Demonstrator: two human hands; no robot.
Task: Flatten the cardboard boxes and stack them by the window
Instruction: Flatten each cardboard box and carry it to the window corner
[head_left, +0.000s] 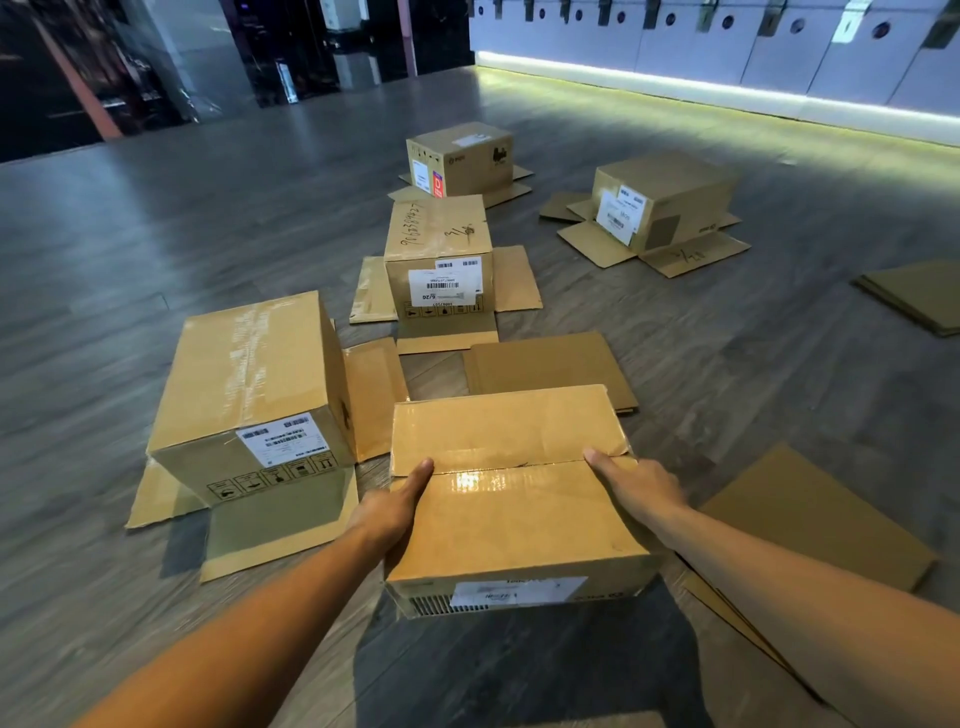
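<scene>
A taped brown cardboard box (511, 514) sits close in front of me, its top seam partly split. My left hand (389, 512) grips its left side, thumb lying on the top. My right hand (636, 486) holds the right side, thumb near the seam. A larger box (249, 395) stands to the left, its bottom flaps spread on the floor. Further back stand three more upright boxes: one in the middle (439, 254), one behind it (460, 158) and one at the right (660, 200), all with flaps splayed out.
Flat cardboard sheets lie on the grey wood floor: one behind the held box (550, 366), one at my right (810, 519), a small pile at the far right (919, 293). A lit white wall (727, 57) runs along the back right, dark glass (130, 62) at the back left.
</scene>
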